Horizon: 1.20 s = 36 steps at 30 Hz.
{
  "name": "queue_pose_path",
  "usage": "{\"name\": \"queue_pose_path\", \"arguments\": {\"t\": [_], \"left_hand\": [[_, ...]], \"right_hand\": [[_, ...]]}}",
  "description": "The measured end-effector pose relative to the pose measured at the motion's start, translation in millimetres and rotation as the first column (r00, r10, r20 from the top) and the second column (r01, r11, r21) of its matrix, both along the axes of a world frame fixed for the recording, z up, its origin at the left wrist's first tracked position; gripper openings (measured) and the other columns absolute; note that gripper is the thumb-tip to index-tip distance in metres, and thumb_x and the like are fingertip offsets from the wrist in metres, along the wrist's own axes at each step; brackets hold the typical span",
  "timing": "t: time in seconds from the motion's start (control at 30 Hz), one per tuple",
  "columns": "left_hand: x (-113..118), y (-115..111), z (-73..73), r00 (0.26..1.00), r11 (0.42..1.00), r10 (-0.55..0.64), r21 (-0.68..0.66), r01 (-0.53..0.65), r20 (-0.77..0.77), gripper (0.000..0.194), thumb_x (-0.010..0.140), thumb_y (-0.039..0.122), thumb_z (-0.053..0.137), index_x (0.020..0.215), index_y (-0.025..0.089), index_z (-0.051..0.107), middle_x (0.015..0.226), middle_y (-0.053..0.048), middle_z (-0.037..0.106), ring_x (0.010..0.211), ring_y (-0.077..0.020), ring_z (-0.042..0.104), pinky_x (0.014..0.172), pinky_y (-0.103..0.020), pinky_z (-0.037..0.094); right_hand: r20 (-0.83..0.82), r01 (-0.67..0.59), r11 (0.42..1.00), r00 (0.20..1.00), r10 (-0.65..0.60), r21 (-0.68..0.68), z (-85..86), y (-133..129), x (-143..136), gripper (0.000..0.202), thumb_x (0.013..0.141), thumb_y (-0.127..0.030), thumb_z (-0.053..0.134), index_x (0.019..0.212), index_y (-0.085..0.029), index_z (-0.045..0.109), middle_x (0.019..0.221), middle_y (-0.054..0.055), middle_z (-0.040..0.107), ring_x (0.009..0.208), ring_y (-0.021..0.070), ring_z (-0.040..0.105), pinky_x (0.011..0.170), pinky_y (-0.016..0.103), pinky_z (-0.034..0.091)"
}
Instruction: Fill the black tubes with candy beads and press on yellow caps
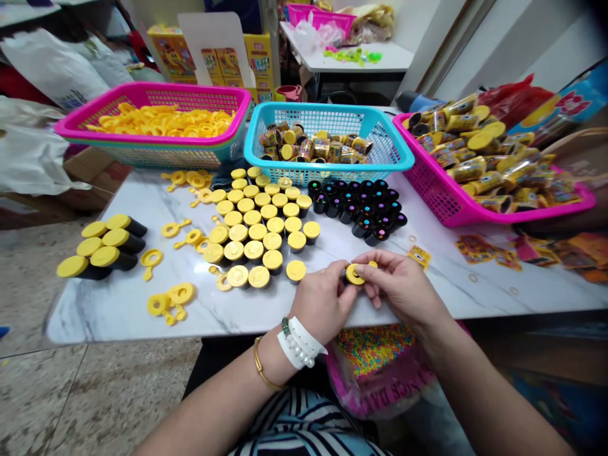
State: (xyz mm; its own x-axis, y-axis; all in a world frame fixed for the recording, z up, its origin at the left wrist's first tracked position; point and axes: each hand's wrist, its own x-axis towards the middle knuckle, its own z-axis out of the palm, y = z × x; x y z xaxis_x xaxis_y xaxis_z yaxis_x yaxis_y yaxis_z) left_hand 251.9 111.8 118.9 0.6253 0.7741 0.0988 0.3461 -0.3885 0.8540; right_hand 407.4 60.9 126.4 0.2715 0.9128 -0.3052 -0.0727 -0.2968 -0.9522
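Close to the table's front edge, my left hand [319, 303] is closed around a small black container, mostly hidden by the fingers. My right hand [403, 284] pinches a yellow ring-shaped lid [354, 275] with a tab, held against the container's end. To the left of my hands, several black containers with yellow lids [254, 232] stand in a close group, and one lidded container [296, 271] is nearest my left hand. Beyond my hands are several black containers without lids [358, 208], with small coloured bits in their tops. Loose yellow lids [158, 304] lie at the left.
A pink basket [156, 95] of yellow lids, a blue basket [327, 168] of wrapped containers and another pink basket [439, 199] of them line the back. More lidded containers [102, 244] stand far left. Printed labels [475, 248] lie right. Below the edge sits a bag of coloured beads [375, 348].
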Motion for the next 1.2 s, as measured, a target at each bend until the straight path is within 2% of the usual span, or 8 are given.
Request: {"name": "queue_pose_path", "arguments": {"t": [0.13,0.27,0.5,0.77,0.87,0.97,1.07,1.2], "left_hand": [[3,0,8.2,0.999,0.963,0.016,-0.271,-0.004,0.043,0.02,0.089,0.034,0.054,0.099,0.019,0.062,0.061,0.002,0.064,0.049,-0.0109,0.057,0.047,-0.02,0.041],[10,7,7.5,0.999,0.926,0.037,-0.377,-0.024,0.027,0.023,0.091,0.041,0.05,0.083,0.02,0.056,0.051,0.005,0.056,0.041,-0.009,0.05,0.042,-0.018,0.036],[12,16,2.6,0.995,0.817,0.001,-0.574,0.058,0.101,0.024,0.093,0.041,0.043,0.081,0.021,0.047,0.048,0.007,0.055,0.029,-0.0076,0.044,0.033,-0.016,0.033],[16,14,1.3,0.995,0.91,0.028,-0.414,0.014,0.096,0.029,0.094,0.034,0.043,0.069,0.02,0.048,0.047,0.006,0.054,0.034,-0.0084,0.048,0.041,-0.019,0.037],[11,6,-1.0,0.996,0.949,0.049,-0.315,-0.024,0.072,0.024,0.094,0.035,0.044,0.079,0.019,0.055,0.05,0.005,0.055,0.041,-0.0112,0.053,0.048,-0.022,0.041],[8,1,-4.8,0.994,0.991,0.026,-0.136,-0.012,0.103,0.024,0.088,0.037,0.058,0.103,0.019,0.056,0.057,0.005,0.058,0.055,-0.0155,0.06,0.056,-0.025,0.043],[9,1,-10.1,0.994,1.0,-0.002,0.004,0.002,0.112,0.024,0.084,0.031,0.065,0.103,0.019,0.058,0.066,0.002,0.062,0.065,-0.017,0.062,0.062,-0.026,0.046],[11,0,-15.0,0.994,0.995,0.056,0.075,-0.063,0.091,0.017,0.086,0.02,0.06,0.103,0.017,0.059,0.084,-0.004,0.067,0.08,-0.02,0.064,0.074,-0.031,0.049]], "right_hand": [[-0.01,-0.067,0.995,0.998,0.066,-0.075,3.5,-1,2,0.031,0.078,-0.045,0.071,0.084,-0.019,0.057,0.039,-0.007,0.054,0.026,0.0077,0.042,0.028,0.016,0.029],[0.016,-0.055,0.997,0.998,0.056,-0.046,4.9,-1,3,0.031,0.078,-0.046,0.071,0.08,-0.021,0.053,0.037,-0.008,0.051,0.027,0.0078,0.042,0.029,0.016,0.03],[0.099,-0.106,0.991,0.989,0.114,-0.082,13.2,5,3,0.034,0.077,-0.05,0.069,0.079,-0.021,0.052,0.035,-0.01,0.048,0.025,0.0052,0.035,0.027,0.014,0.024],[0.126,-0.037,0.998,0.991,0.044,-0.059,13.3,0,-4,0.04,0.07,-0.05,0.076,0.079,-0.021,0.05,0.043,-0.004,0.06,0.034,0.0122,0.056,0.036,0.02,0.046],[0.097,-0.018,0.999,0.995,0.023,-0.051,9.5,-2,-5,0.039,0.069,-0.048,0.078,0.08,-0.02,0.053,0.05,-0.004,0.062,0.04,0.0119,0.059,0.041,0.021,0.049],[0.073,0.007,1.0,0.997,-0.006,-0.009,7.2,2,-1,0.038,0.066,-0.044,0.081,0.08,-0.017,0.059,0.056,-0.004,0.061,0.038,0.0057,0.051,0.037,0.016,0.041],[0.062,0.071,0.997,0.995,-0.073,0.039,6.0,7,2,0.039,0.069,-0.049,0.078,0.082,-0.016,0.062,0.057,-0.005,0.057,0.032,0.0015,0.038,0.028,0.014,0.024],[0.046,0.167,0.98,0.984,-0.173,0.112,5.6,5,3,0.041,0.073,-0.055,0.072,0.088,-0.018,0.064,0.069,-0.002,0.058,0.042,0.0049,0.049,0.03,0.014,0.027]]}}
